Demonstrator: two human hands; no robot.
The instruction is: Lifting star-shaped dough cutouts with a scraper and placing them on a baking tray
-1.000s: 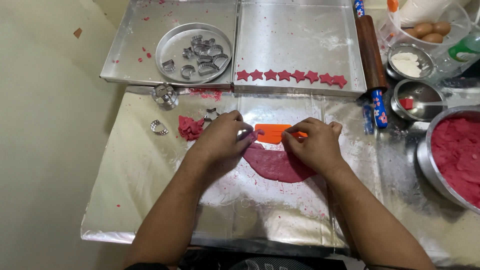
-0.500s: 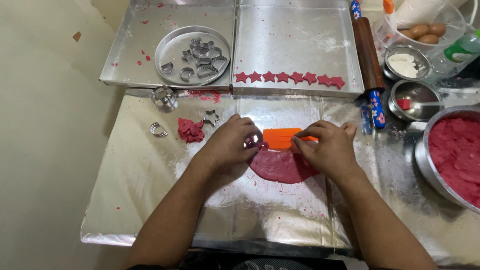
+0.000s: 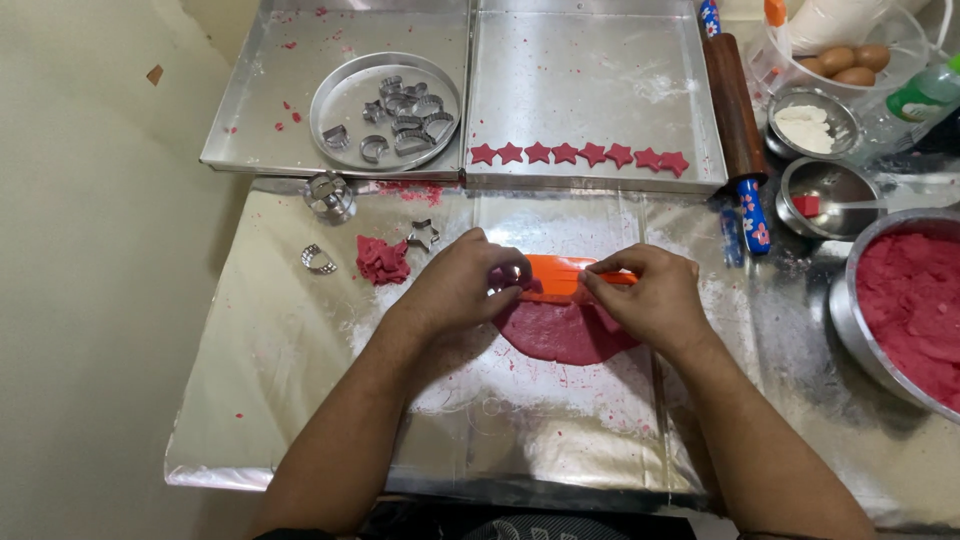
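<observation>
Steel bowl of red dough, round tin of cutters

I'm counting 7 red dough stars in a row on the right tray; 2 trays total w/ the left tray. Approx. 8 metal cutters in the round tin, 3 more loose: star cutter, crescent cutter, round cutter. 1 rolling pin. 2 eggs showing. 1 flat dough sheet, 1 scrap lump.
</observation>
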